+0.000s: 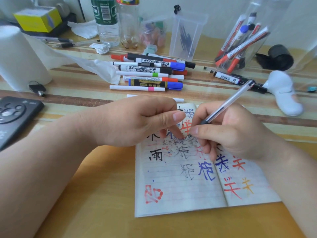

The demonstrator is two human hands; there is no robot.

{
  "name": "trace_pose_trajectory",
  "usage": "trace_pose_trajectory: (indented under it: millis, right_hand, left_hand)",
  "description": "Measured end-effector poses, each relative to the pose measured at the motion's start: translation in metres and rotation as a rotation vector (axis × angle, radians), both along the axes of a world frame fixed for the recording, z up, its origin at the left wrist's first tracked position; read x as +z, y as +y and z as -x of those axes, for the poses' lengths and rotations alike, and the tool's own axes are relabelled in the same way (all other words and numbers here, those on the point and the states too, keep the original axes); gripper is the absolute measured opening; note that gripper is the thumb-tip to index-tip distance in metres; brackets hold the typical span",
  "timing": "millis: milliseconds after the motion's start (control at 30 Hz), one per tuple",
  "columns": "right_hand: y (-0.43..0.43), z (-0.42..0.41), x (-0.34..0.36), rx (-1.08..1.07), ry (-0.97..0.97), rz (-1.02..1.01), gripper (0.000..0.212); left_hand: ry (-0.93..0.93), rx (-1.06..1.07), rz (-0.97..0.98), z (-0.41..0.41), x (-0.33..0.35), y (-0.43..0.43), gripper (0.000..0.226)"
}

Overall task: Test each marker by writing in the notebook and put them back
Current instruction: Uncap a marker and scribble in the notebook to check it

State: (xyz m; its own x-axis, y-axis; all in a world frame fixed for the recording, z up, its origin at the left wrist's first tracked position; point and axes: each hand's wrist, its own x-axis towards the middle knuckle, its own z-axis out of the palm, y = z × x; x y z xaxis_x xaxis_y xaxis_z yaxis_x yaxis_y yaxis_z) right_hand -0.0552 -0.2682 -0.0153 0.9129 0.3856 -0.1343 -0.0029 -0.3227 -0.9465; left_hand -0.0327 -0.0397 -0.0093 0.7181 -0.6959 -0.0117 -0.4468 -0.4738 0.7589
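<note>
Notebook (188, 189) under the pen (228, 103), right fingers (205, 131) wrapped round it, left fingers (172, 132) curled, touching the page.

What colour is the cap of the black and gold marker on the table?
Blue. The cap shows best in the head view.

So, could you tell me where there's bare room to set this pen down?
Bare desk lies left of the notebook and along its near edge. The strip between the keys and the marker pile is free too. Behind the pile, bottles and containers crowd together.
</note>
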Motion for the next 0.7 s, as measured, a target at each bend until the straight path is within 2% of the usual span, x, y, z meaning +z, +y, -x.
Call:
trace_pose_trajectory:
  millis: [67,267,567,700]
  right_hand:
    - [-0.002,0.0,0.002,0.001,0.017,-0.019,0.004]
    - [-0.007,0.001,0.005,0.041,-0.049,0.125,0.003]
    - [-0.007,0.002,0.007,0.074,-0.091,0.158,0.01]
    - [-0.004,0.001,0.005,0.06,-0.144,0.217,0.005]
  left_hand:
    - [0.003,0.0,-0.008,0.0,0.0,0.0,0.052]
    - [0.002,0.0,-0.004,0.0,-0.001,0.001,0.051]
    - [0.02,-0.011,-0.036,0.004,-0.001,-0.004,0.044]
    - [0.003,0.122,0.054,0.006,-0.013,-0.007,0.052]
